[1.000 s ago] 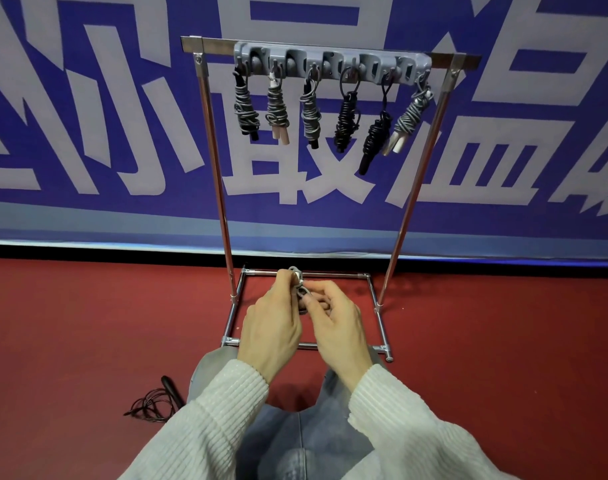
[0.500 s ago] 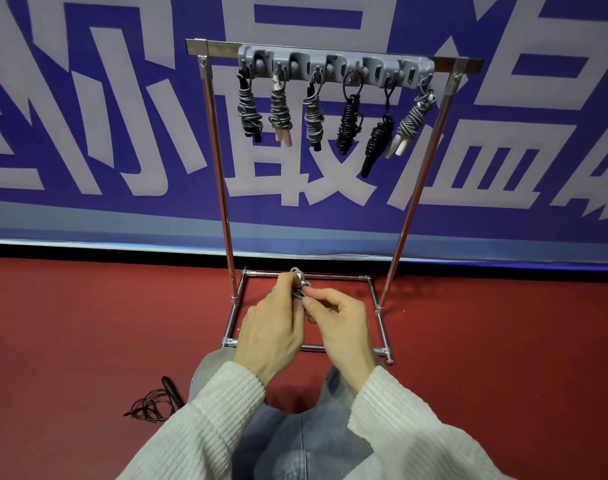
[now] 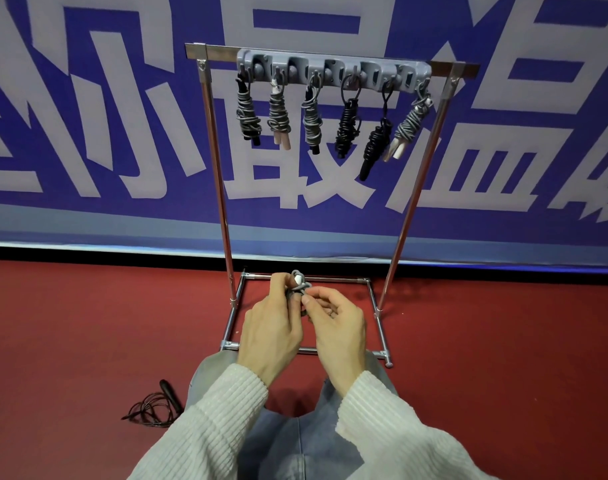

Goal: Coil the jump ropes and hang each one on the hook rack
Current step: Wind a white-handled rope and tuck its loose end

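A grey coiled jump rope with a pale handle tip sits between my two hands, low in front of the stand. My left hand grips the bundle, which is mostly hidden behind its fingers. My right hand pinches a strand of the rope with thumb and forefinger. Above, the grey hook rack on a metal stand carries several coiled ropes, grey ones at the left and black ones toward the right. A loose black jump rope lies tangled on the red floor at my left.
The stand's metal base frame rests on the red floor just beyond my hands, with two upright poles. A blue banner wall stands behind it. My knees in blue jeans are below my arms.
Both hands stay together on the grey bundle; my right fingers have shifted slightly along the strand, and the rope's top loop shows a little more.
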